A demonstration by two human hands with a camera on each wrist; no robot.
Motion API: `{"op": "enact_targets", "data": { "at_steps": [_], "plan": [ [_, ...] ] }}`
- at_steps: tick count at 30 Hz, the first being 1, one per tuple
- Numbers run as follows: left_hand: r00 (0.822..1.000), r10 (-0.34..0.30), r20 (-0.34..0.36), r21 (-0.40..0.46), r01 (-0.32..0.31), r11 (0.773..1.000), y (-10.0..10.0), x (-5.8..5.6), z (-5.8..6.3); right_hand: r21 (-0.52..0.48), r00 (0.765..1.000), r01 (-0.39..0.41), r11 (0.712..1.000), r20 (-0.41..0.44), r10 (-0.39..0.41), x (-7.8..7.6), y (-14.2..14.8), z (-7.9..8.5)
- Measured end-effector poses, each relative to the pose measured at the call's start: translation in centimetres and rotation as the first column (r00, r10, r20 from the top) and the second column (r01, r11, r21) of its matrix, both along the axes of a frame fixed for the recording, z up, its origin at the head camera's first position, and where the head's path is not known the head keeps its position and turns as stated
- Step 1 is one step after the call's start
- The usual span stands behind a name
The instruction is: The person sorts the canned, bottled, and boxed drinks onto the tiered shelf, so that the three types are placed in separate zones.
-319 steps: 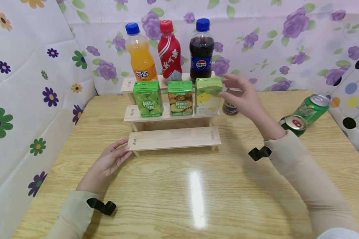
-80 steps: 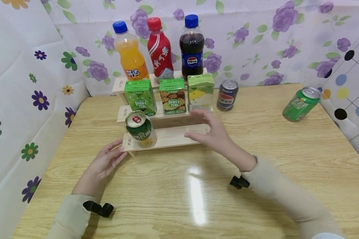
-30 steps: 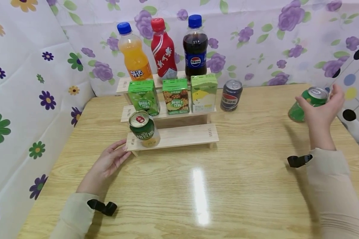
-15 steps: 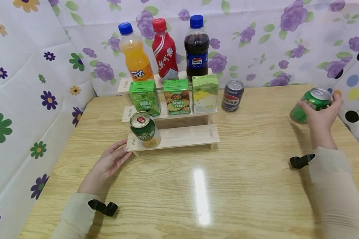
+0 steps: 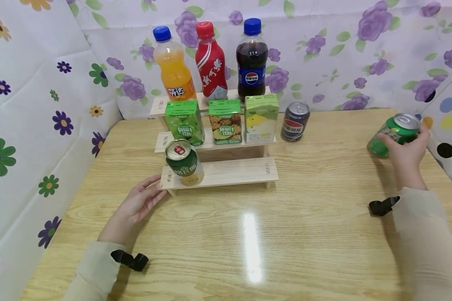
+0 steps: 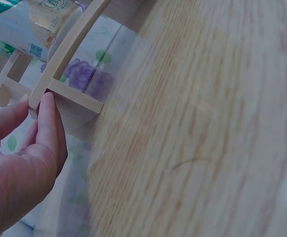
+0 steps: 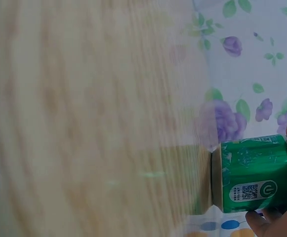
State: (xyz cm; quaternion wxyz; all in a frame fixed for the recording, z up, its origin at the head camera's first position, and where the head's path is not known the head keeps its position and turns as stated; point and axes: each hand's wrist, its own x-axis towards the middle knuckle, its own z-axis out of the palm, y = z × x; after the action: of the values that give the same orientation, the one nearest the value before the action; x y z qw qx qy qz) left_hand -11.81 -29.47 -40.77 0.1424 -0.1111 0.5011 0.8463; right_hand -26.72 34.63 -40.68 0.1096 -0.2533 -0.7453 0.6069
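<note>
My right hand (image 5: pixel 408 156) grips a green soda can (image 5: pixel 394 133) at the table's right, thumb and fingers on opposite sides. In the right wrist view the can (image 7: pixel 254 173) stands by its reflection on the tabletop. With thumb and fingertips, my left hand (image 5: pixel 141 202) pinches the left end of the lowest board of a three-tier wooden shelf (image 5: pixel 233 172); the left wrist view shows this hand (image 6: pixel 29 153) at the board's corner. On that board's left end stands a dark green can (image 5: pixel 184 163). The can's far side in my right hand is hidden.
Juice boxes (image 5: pixel 224 122) line the middle tier. An orange soda bottle (image 5: pixel 174 71), a red bottle (image 5: pixel 211 62) and a dark cola bottle (image 5: pixel 252 62) stand on top. A dark blue cola can (image 5: pixel 295 121) is on the table right of the shelf. Flowered cloth hangs behind.
The dark green can went from the table's right onto the lowest board. My right hand then moved right and closed around the green soda can. My left hand stayed at the shelf.
</note>
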Motion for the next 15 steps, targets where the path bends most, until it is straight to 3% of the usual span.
{"op": "enact_targets", "data": {
  "at_steps": [8,15],
  "plan": [
    [1.000,-0.002,0.001,0.007,0.002,1.000,0.02,-0.07,-0.05,0.049,0.999,-0.040,0.998,0.029,0.038,0.45,0.18,0.01],
    [1.000,-0.002,0.001,0.019,0.002,1.000,0.02,-0.11,-0.09,0.151,0.995,-0.070,0.986,0.084,0.058,0.92,0.36,-0.21]
  ]
}}
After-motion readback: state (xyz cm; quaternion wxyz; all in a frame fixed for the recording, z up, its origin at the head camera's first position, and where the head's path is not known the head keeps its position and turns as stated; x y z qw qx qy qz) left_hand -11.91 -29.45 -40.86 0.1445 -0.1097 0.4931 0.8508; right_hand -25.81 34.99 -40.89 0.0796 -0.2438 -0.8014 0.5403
